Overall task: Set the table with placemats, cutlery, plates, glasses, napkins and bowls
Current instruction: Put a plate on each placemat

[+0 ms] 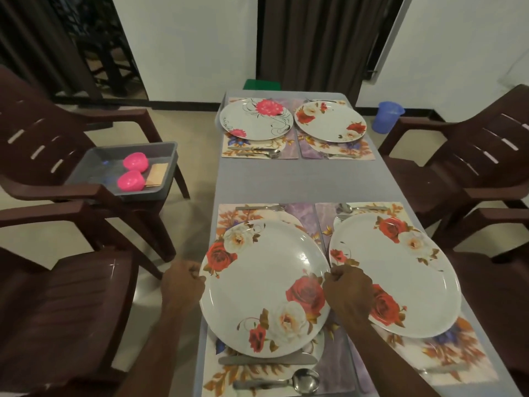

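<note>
Both hands pinch the near-left plate (264,285): left hand (183,285) at its nine o'clock rim, right hand (347,293) at three o'clock. The plate overlaps a knife (267,360) at six o'clock and hides most of its placemat (229,379); fingertips are curled out of sight.

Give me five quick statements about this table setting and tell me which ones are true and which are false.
1. Both hands grip the near left plate by its rim. True: the left hand holds its left edge, the right hand its right edge.
2. Four plates sit on the table. True.
3. The pink bowls are already on the placemats. False: both lie in the grey tray on a chair.
4. The far left plate has the same rose pattern as the others. False: it shows pink flowers with black swirls.
5. Glasses stand beside every plate. False: no glasses are on the table.
</note>
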